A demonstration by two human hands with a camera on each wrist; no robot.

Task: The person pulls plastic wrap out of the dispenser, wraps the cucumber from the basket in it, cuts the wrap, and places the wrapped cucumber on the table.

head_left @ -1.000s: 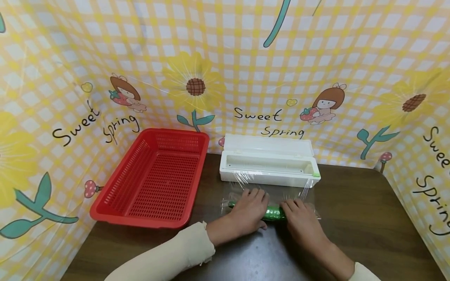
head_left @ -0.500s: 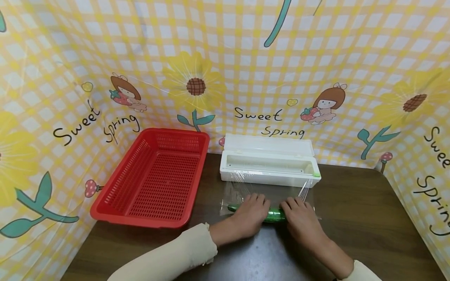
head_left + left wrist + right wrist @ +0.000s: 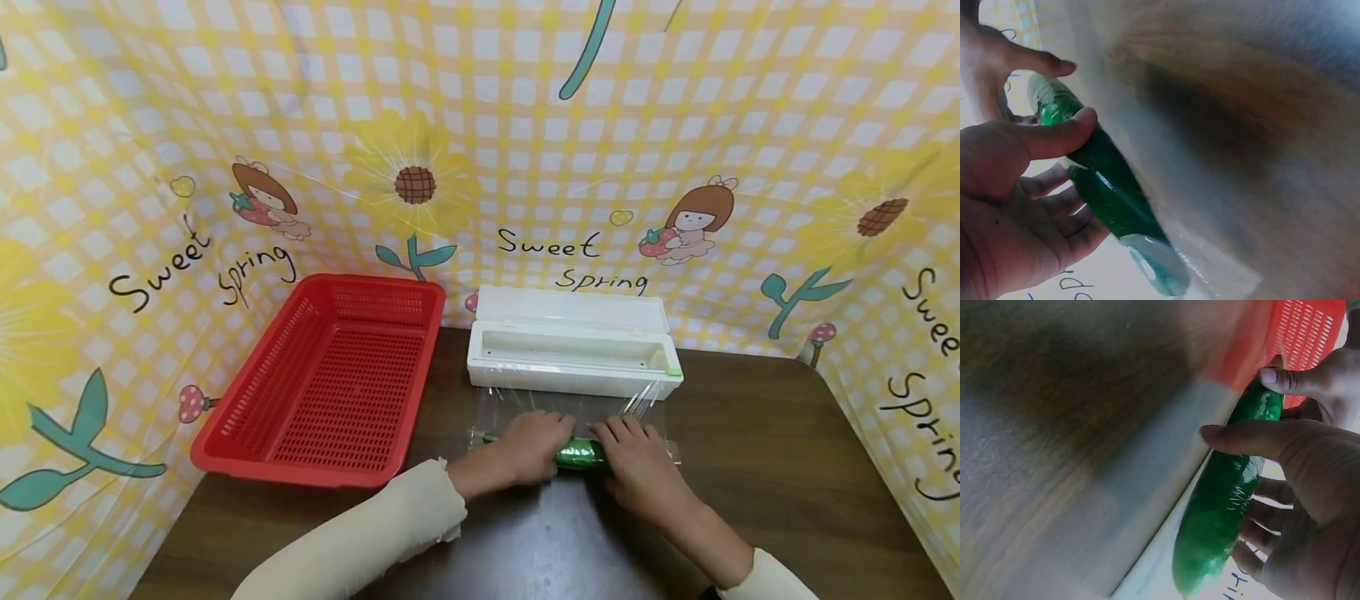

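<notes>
A green cucumber lies crosswise on the table at the end of a sheet of clear cling film, its skin shiny under film. My left hand grips its left part, thumb on the near side and fingers on the far side. The right part is held the same way by my right hand. In the left wrist view, film bunches past the end of the cucumber. The right wrist view shows the thumb of my right hand across the cucumber.
Behind the hands stands a white cling film dispenser box with its lid up; the film runs from its front edge. A red plastic basket sits to the left on the brown wooden table. A patterned cloth hangs around.
My left hand has turned over the cucumber, its fingers going further round the far side. Both hands keep hold of it, and the right hand has shifted only slightly.
</notes>
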